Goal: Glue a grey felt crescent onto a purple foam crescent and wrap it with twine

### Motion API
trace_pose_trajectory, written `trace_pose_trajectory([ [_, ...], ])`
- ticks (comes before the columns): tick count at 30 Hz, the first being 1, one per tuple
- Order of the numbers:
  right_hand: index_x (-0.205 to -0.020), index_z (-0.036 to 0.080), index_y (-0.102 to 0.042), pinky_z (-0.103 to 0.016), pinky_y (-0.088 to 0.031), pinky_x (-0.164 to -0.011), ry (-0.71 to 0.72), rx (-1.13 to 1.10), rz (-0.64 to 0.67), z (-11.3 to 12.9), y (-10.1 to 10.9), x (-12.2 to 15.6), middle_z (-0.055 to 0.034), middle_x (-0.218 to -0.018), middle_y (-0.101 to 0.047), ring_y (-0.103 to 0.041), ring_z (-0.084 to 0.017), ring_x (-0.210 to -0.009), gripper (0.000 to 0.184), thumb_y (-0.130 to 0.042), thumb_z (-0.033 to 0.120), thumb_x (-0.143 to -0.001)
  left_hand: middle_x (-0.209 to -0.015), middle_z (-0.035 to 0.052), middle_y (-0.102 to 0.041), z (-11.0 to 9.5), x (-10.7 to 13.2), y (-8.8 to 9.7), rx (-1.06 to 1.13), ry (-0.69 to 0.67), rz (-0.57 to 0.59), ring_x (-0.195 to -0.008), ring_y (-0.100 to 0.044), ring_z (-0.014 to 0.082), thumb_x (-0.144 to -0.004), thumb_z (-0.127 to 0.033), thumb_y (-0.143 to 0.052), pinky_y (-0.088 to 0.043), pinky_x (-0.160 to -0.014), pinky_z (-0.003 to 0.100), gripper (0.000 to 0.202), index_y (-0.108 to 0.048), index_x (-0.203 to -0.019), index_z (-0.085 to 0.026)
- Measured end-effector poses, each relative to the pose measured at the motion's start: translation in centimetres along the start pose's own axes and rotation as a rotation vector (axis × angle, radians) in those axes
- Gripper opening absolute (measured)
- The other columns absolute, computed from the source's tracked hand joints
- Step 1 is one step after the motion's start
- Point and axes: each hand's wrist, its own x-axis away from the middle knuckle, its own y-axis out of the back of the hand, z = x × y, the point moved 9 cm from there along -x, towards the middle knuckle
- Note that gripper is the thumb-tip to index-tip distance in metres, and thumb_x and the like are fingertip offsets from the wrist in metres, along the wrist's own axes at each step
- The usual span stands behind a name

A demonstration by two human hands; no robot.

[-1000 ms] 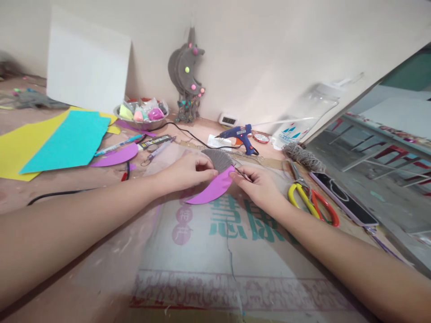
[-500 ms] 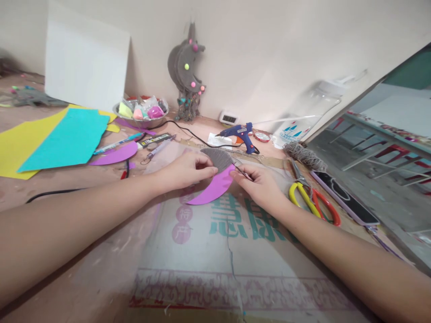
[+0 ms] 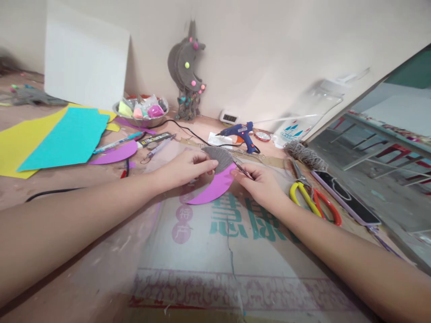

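A purple crescent (image 3: 212, 190), apparently foam or paper, lies low over the printed board, its upper part covered with rows of grey yarn (image 3: 218, 159). My left hand (image 3: 191, 168) is at the crescent's left edge, thumb and fingers closed around the yarn-covered part. On the other side, my right hand (image 3: 257, 179) pinches slim dark tweezers (image 3: 243, 170), their tip at the crescent's right end where the yarn stops. The right thumb and fingertips also touch the purple edge there. My fingers hide part of the yarn's left border.
A blue glue gun (image 3: 240, 132) lies behind the crescent, its cord running left. Scissors (image 3: 306, 193), a grey yarn skein (image 3: 305, 157) and a phone (image 3: 346, 197) are on the right. Coloured sheets (image 3: 67, 139), pens and a metal bowl (image 3: 141, 119) stand left. A crescent ornament (image 3: 183, 67) hangs behind.
My left thumb has shifted slightly up on the yarn-covered part, showing more of the grey. The right hand and tweezers have barely moved.
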Motion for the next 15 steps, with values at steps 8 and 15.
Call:
trace_pose_trajectory([
  [8, -0.083, 0.019, -0.052, -0.024, -0.036, -0.051, 0.225, 0.176, -0.093, 1.9, 0.8, 0.6, 0.0026, -0.064, -0.049, -0.045, -0.011, -0.055, 0.024, -0.054, 0.043, -0.083, -0.050, -0.0039, -0.044, 0.5, 0.0, 0.0, 0.052, 0.056, -0.003, -0.037, -0.037, 0.0050, -0.084, -0.041, -0.050, -0.026, -0.033, 0.018, 0.032, -0.048, -0.063, -0.016],
  [15, -0.105, 0.018, -0.056, -0.032, -0.043, -0.068, 0.555, 0.636, -0.148, 4.9, 0.9, 2.4, -0.0071, -0.087, -0.063, -0.058, -0.020, -0.076, 0.025, -0.047, 0.035, -0.089, -0.050, -0.0038, -0.045, 0.6, 0.0, 0.1, 0.028, 0.060, -0.018, -0.038, -0.037, 0.0052, -0.083, -0.041, -0.051, -0.025, -0.034, 0.018, 0.031, -0.049, -0.064, -0.016],
])
